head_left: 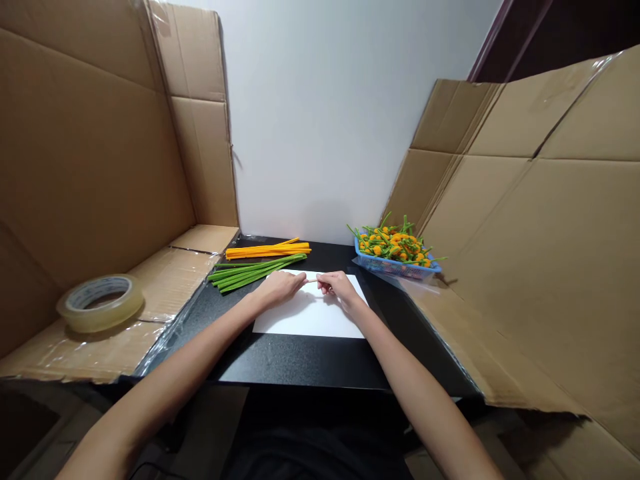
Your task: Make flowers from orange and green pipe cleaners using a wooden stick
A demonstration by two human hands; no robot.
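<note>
Fingertips point(303, 278) left and right, thin stick point(312, 281) between.

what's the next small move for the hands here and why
Perhaps free the left hand to pick up one of the green strips: the right hand also has the thin stick by its fingertips, and the strips lie close beside the left.
</note>
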